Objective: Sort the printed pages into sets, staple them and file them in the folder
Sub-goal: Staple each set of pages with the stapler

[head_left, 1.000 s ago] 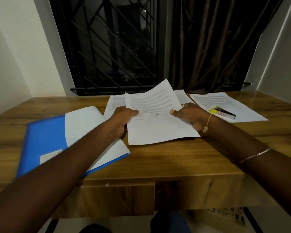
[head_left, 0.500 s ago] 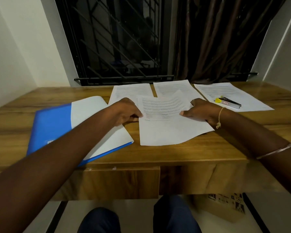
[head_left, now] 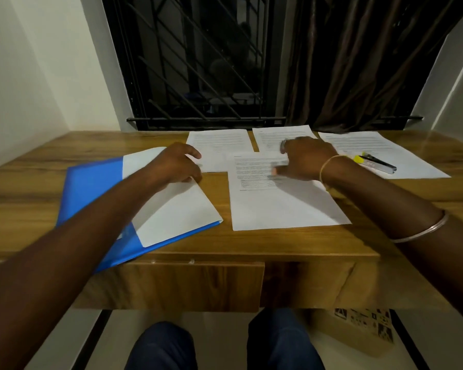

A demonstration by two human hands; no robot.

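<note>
Glossy wood desk (head_left: pixel 292 244), paper pages (head_left: pixel 284 206)

Blue folder (head_left: pixel 91 188); white pages (head_left: pixel 284 206); wood-grain desk (head_left: pixel 251 241)

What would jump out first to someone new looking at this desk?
The bright blue folder on the left, a white sheet lying on it near the left hand. Then the printed page at centre front, right hand over its top, and the stapler on the far-right page.

Bare surface (head_left: pixel 278 241) runs along the front edge. The blue folder (head_left: pixel 91 188) fills the left, a stapler (head_left: pixel 377 164) the right.
</note>
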